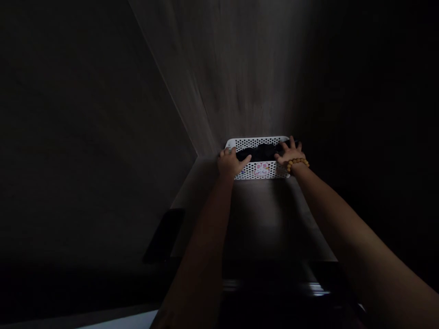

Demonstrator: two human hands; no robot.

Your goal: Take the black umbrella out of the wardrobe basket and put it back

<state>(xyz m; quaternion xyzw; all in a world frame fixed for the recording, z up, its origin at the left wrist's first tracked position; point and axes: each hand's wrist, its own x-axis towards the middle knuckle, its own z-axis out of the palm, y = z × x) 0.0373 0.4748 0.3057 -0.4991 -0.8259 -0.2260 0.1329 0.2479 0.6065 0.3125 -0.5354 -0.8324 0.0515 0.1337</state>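
A white perforated plastic basket (247, 170) with a rabbit picture on its front wall stands at the back of a dim wooden compartment. Dark, soft-looking items (265, 151) lie inside it; their kind cannot be made out. My left hand (232, 163) grips the basket's left end, its thumb reaching over toward the front rim. At the opposite end, my right hand (291, 152) holds the basket with fingers spread over the rim. A yellow beaded bracelet (297, 162) circles my right wrist.
A wooden side wall (137, 91) rises on the left, and a back wall (247, 82) stands behind the basket. On the left of the floor panel (260, 214) is a dark flat object (164, 235). Deep shadow hides the right side.
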